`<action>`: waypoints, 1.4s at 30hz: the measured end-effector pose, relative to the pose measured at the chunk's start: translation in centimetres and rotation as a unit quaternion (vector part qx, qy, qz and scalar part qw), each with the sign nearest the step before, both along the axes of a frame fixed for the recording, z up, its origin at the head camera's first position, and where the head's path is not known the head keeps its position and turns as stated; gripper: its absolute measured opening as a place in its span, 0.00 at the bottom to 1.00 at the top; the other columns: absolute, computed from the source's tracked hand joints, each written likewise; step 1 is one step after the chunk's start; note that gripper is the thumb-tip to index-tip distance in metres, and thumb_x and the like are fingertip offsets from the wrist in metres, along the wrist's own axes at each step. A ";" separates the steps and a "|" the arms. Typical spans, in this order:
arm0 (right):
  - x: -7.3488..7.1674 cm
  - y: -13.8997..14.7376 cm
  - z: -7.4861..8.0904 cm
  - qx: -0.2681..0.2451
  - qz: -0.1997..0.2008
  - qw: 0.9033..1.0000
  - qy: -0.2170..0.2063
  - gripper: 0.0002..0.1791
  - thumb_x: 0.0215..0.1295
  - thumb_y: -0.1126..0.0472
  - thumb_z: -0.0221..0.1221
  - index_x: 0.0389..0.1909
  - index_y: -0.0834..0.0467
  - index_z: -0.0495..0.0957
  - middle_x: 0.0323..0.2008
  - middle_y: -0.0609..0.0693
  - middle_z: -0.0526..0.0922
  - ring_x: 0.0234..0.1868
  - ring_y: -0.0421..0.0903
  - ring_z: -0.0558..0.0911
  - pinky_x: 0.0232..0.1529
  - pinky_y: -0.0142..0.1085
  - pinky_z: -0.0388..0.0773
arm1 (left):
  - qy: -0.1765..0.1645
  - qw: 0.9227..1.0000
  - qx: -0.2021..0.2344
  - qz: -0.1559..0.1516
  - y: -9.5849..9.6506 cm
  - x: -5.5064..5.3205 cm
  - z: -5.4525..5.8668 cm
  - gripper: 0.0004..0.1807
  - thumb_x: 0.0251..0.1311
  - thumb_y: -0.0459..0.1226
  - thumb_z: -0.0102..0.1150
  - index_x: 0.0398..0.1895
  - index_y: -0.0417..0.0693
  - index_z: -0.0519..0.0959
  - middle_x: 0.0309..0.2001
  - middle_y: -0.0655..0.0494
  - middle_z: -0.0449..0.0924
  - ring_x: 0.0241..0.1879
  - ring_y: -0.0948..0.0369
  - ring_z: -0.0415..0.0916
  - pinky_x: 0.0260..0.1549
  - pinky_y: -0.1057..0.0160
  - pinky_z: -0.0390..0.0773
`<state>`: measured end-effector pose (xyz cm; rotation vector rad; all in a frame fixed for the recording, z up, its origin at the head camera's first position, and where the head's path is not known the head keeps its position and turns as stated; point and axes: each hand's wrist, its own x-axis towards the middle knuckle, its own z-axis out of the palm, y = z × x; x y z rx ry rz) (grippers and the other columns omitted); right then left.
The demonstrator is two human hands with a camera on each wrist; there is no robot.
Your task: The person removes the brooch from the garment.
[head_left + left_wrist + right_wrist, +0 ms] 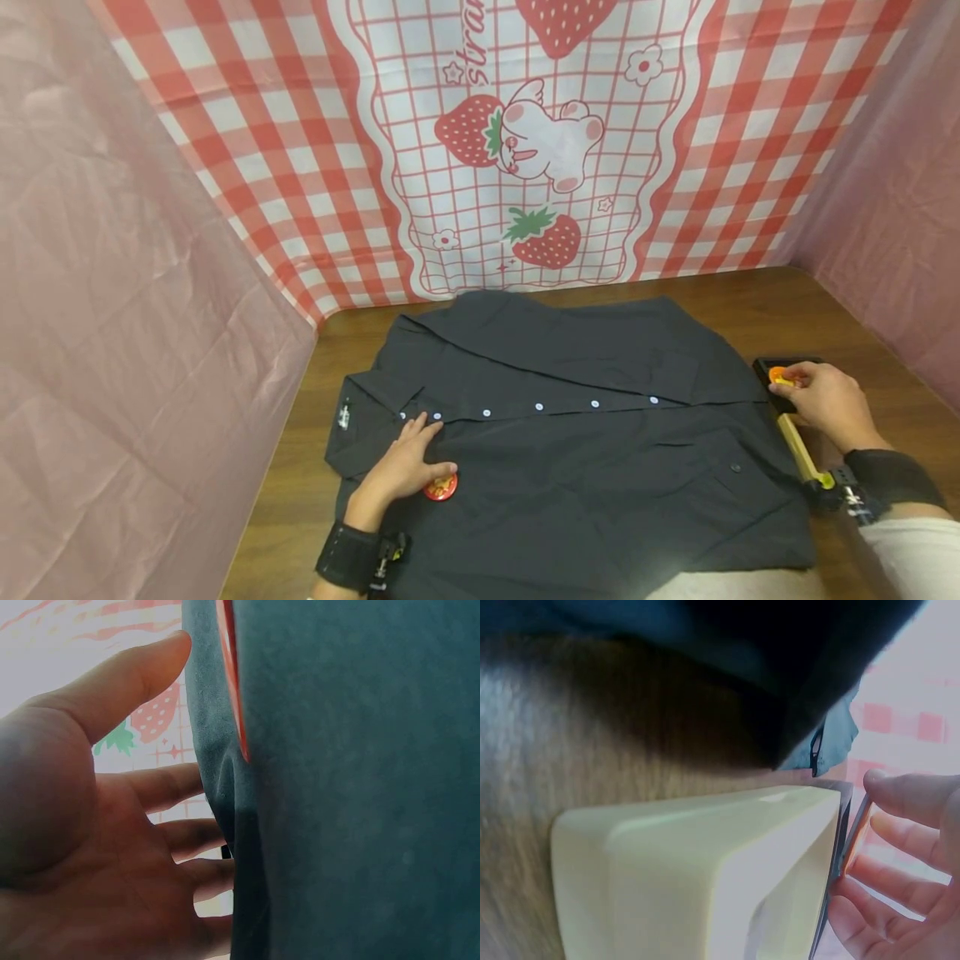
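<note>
A dark grey button-up shirt (570,467) lies spread with its collar to the left and a row of white buttons along its middle. My left hand (405,467) rests on it near the collar, fingers extended. Its thumb reaches the edge of a red-rimmed round badge (441,487) lying on the shirt; the left wrist view shows this badge edge-on. On the right, my right hand (832,404) pinches an orange round badge (780,377) between thumb and fingers, at a black tray (767,363). In the right wrist view the orange badge (857,834) stands tilted by the tray edge.
A cream-coloured open box (660,862) stands on the wooden table (292,450), beside the shirt's right edge and below the black tray. A strawberry-print cloth (540,167) hangs behind the table, with pink curtains (150,333) at both sides.
</note>
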<state>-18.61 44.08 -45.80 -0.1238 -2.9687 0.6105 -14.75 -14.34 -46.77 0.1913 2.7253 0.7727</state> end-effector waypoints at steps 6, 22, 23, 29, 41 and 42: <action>-0.2 0.7 0.2 0.003 -0.003 1.000 0.000 0.24 0.63 0.55 0.63 0.46 0.74 0.75 0.35 0.71 0.81 0.35 0.69 0.79 0.31 0.54 0.72 | 0.004 1.000 0.002 0.000 0.1 -0.1 0.1 0.41 0.54 0.48 0.69 0.69 0.41 0.66 0.75 0.36 0.53 0.75 0.39 0.47 0.70 0.36 0.52; -0.4 1.2 0.0 0.005 -0.013 1.000 -0.002 0.22 0.61 0.57 0.64 0.44 0.74 0.76 0.37 0.72 0.80 0.38 0.72 0.78 0.31 0.54 0.71 | 0.000 1.000 0.002 0.001 0.2 -0.3 0.3 0.41 0.54 0.47 0.69 0.69 0.41 0.66 0.75 0.36 0.53 0.75 0.39 0.47 0.69 0.36 0.53; -0.3 1.3 0.0 0.005 -0.013 1.000 -0.006 0.23 0.61 0.57 0.64 0.45 0.74 0.75 0.37 0.72 0.80 0.38 0.73 0.77 0.32 0.55 0.71 | -0.001 1.000 0.001 0.001 0.2 -0.3 0.3 0.41 0.54 0.47 0.69 0.69 0.41 0.66 0.75 0.36 0.53 0.75 0.39 0.47 0.70 0.36 0.53; 0.0 1.8 -0.5 0.000 -0.018 0.999 -0.032 0.25 0.61 0.56 0.64 0.46 0.76 0.74 0.40 0.75 0.80 0.38 0.74 0.77 0.32 0.55 0.71 | -0.002 1.000 -0.003 0.001 0.3 -0.3 0.4 0.41 0.54 0.48 0.69 0.69 0.42 0.66 0.75 0.37 0.53 0.76 0.40 0.46 0.69 0.36 0.53; -0.5 1.4 -1.1 0.023 -0.005 1.000 0.010 0.16 0.58 0.60 0.64 0.35 0.72 0.79 0.33 0.72 0.81 0.32 0.70 0.79 0.28 0.54 0.71 | -0.013 1.000 -0.004 0.009 0.1 -0.2 0.2 0.41 0.53 0.49 0.69 0.69 0.42 0.67 0.75 0.38 0.53 0.75 0.40 0.47 0.69 0.35 0.53; -0.6 1.4 -1.1 0.030 0.004 0.999 0.013 0.16 0.58 0.60 0.63 0.35 0.73 0.79 0.32 0.71 0.81 0.31 0.69 0.79 0.28 0.54 0.72 | -0.012 1.000 -0.003 0.010 0.1 -0.1 0.2 0.41 0.53 0.49 0.69 0.69 0.42 0.67 0.75 0.38 0.53 0.75 0.40 0.47 0.69 0.35 0.53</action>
